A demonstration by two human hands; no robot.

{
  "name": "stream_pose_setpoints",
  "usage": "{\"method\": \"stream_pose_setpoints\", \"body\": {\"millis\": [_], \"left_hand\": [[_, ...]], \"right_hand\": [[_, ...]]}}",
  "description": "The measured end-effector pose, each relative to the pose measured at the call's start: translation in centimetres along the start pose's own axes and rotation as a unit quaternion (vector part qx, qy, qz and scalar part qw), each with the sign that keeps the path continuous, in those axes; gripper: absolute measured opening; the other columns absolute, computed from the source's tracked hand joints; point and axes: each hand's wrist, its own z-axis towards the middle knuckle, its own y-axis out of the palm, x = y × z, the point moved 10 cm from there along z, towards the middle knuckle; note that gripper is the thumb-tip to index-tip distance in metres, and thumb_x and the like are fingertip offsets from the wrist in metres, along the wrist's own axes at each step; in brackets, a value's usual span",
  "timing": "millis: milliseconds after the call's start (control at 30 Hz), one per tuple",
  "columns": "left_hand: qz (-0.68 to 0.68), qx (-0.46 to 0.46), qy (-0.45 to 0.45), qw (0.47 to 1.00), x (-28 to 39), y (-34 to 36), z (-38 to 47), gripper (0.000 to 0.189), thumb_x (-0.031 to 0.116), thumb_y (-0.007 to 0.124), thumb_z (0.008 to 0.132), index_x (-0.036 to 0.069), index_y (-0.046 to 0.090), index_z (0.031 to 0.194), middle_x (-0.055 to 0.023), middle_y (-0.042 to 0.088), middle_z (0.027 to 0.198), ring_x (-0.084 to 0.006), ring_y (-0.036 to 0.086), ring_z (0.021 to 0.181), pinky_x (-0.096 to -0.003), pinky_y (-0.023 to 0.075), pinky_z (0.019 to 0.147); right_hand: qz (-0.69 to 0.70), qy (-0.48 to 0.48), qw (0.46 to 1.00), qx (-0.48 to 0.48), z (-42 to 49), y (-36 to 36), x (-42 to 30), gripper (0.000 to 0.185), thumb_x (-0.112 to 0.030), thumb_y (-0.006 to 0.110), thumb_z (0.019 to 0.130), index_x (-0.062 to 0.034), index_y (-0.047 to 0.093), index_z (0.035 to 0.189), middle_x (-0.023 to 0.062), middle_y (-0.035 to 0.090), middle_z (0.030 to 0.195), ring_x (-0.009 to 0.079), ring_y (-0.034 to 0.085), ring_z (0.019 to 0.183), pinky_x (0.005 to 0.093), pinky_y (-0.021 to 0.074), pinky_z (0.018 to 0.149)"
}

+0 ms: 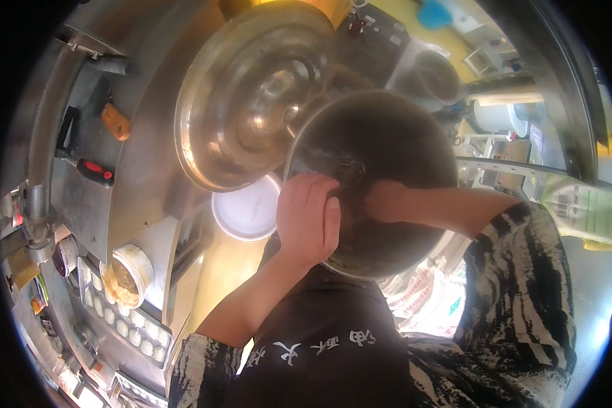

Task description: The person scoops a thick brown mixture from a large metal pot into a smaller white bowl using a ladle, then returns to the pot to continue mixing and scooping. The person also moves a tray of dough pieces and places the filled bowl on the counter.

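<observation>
A large deep metal pot (pixel 387 137) stands right in front of me, its inside dark and hazy. Over its near-left rim lies my left hand (pixel 308 219), fingers bent together as it holds the edge. My right hand (pixel 387 201) reaches down into the pot from the right. Its fingers are blurred in the shadow, so whether they hold anything is hidden. Beyond the pot, to the left, is a large round shiny metal lid or basin (pixel 234 107). Partly under it shows a round white plastic lid (pixel 247 209).
Along the left runs a steel counter (pixel 148 168) with an orange-handled tool (pixel 116 122) and a red-and-black-handled tool (pixel 96 172). A tub of brown paste (pixel 127 275) sits beside a tray of several pale dough pieces (pixel 127 326). Printed sacks (pixel 428 301) lie below the pot at right.
</observation>
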Motion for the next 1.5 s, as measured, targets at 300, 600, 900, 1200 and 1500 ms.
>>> {"method": "stream_pose_setpoints", "body": {"millis": [300, 600, 900, 1200, 1500], "left_hand": [[0.022, -0.018, -0.008, 1.000, -0.2, 0.3, -0.2, 0.022, 0.010, 0.062, 0.094, 0.002, 0.069, 0.113, -0.0189, 0.068, 0.113, -0.0412, 0.063, 0.107, -0.0498, 0.0498, 0.095], [0.016, -0.008, 0.004, 1.000, -0.1, 0.3, -0.3, 0.021, 0.010, 0.061, 0.095, 0.002, 0.068, 0.113, -0.0196, 0.068, 0.112, -0.0415, 0.063, 0.108, -0.0511, 0.0493, 0.096], [0.007, 0.017, 0.015, 1.000, 0.1, -0.1, -0.5, 0.022, 0.008, 0.063, 0.095, 0.001, 0.068, 0.115, -0.0189, 0.068, 0.116, -0.0415, 0.063, 0.109, -0.0517, 0.0499, 0.095], [-0.099, 0.041, -0.027, 0.994, -0.7, -2.1, -1.4, 0.028, 0.011, 0.062, 0.098, 0.000, 0.066, 0.124, -0.0186, 0.067, 0.124, -0.0384, 0.063, 0.117, -0.0478, 0.0488, 0.104], [-0.331, 0.169, -0.358, 0.856, -14.3, -14.0, -20.3, 0.045, 0.040, 0.054, 0.114, 0.000, 0.061, 0.135, -0.0104, 0.070, 0.106, -0.0217, 0.071, 0.098, -0.0387, 0.0568, 0.091]], "right_hand": [[0.026, 0.073, 0.995, -0.061, -0.9, 1.2, 0.7, 0.021, -0.017, 0.068, 0.093, -0.0135, 0.086, 0.104, 0.0104, 0.082, 0.109, 0.0318, 0.079, 0.105, 0.0436, 0.0633, 0.084], [0.019, 0.008, 1.000, -0.008, 0.0, 0.8, 1.3, 0.020, -0.018, 0.067, 0.094, -0.0131, 0.085, 0.101, 0.0112, 0.082, 0.106, 0.0331, 0.078, 0.105, 0.0450, 0.0626, 0.088], [0.031, 0.000, 0.999, 0.044, -6.9, 0.0, 0.9, 0.027, -0.031, 0.060, 0.103, -0.0189, 0.083, 0.098, 0.0070, 0.081, 0.101, 0.0327, 0.077, 0.099, 0.0455, 0.0608, 0.085], [-0.032, 0.029, 0.998, 0.035, -15.9, -5.9, 2.0, 0.046, -0.052, 0.051, 0.110, -0.0182, 0.078, 0.094, 0.0070, 0.078, 0.083, 0.0336, 0.076, 0.083, 0.0470, 0.0593, 0.077], [0.239, 0.166, 0.943, 0.161, -22.2, -4.0, 5.2, 0.051, -0.056, 0.055, 0.108, -0.0104, 0.072, 0.093, 0.0204, 0.072, 0.087, 0.0468, 0.069, 0.088, 0.0572, 0.0543, 0.079]]}}
